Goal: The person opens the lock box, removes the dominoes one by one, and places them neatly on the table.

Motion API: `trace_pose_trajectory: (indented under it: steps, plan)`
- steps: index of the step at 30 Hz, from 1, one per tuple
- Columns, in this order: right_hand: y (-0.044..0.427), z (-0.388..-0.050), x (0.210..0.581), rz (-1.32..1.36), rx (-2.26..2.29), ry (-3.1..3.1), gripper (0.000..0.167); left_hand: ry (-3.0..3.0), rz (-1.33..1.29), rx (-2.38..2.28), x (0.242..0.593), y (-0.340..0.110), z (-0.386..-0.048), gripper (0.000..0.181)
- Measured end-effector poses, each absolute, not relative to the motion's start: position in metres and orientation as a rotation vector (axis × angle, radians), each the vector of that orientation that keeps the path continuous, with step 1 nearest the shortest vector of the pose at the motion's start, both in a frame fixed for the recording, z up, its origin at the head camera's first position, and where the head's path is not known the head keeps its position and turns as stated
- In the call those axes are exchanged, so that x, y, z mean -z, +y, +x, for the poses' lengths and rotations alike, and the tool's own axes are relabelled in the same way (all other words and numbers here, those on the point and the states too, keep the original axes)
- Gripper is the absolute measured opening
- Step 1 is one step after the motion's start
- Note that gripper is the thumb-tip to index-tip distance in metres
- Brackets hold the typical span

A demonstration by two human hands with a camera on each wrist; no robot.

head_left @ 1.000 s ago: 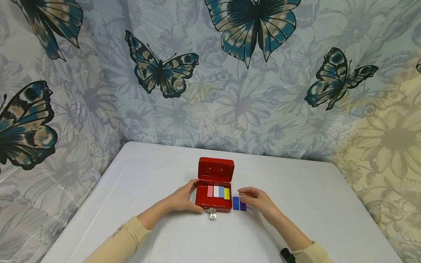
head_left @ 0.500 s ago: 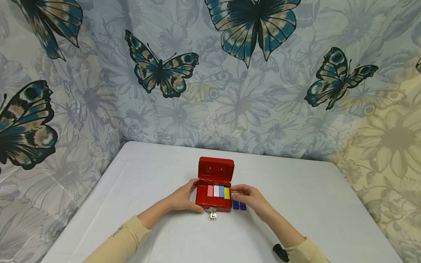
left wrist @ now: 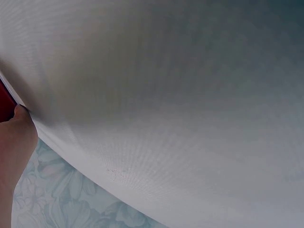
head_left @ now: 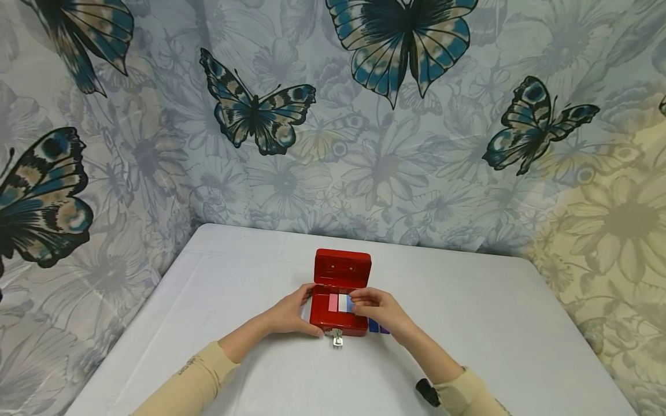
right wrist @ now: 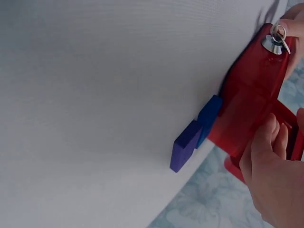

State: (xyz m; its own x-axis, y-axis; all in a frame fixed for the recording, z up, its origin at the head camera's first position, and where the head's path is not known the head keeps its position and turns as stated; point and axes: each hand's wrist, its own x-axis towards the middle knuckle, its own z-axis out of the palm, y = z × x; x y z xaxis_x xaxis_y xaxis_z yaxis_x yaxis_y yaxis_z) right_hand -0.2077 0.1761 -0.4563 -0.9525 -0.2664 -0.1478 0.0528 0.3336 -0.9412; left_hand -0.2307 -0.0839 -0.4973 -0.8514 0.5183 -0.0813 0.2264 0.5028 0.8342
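— Starting with the red box point(head_left: 322, 320)?

— Out on the white table point(head_left: 250, 370), lid point(head_left: 342, 267) raised at the back; inside, from left to right, a pink block point(head_left: 333, 303), a white block point(head_left: 341, 303) and a light blue block point(head_left: 350, 304); anything beyond, hidden behind fingers.

— And the grip?

— Left hand point(head_left: 288, 313) clamped round the box's left side, thumb at the front corner; right hand point(head_left: 384, 311) over the right end of the row, fingers bent; fingertips covered, so cannot tell about a block between them.

— Risks from here?

— Perhaps a skewed row, from knuckles in so tight a space; perhaps a sliding box, from a slack left hand; perhaps a nudge to the dark blue block point(right wrist: 209, 118) and purple block point(right wrist: 186, 146), both close to the right wall; maybe a thumb snagged on the silver lock point(right wrist: 272, 46) at the front.

— Then the surface and the room?

— Smooth, pale top, rounded far corners; a black object point(head_left: 428, 393) at the right sleeve point(head_left: 460, 390); behind, a grey floral backdrop point(head_left: 442, 190) with large teal-and-cream butterflies point(head_left: 255, 112); yellower light toward the right.
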Motion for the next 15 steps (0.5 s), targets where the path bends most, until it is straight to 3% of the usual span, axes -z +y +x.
trace_pose_trajectory:
  steps: [15]
  plan:
    - [0.156,-0.218,0.462,-0.309,1.564,2.42,0.03,2.424,0.627,-1.276,0.499,-0.084,-0.232,0.103]
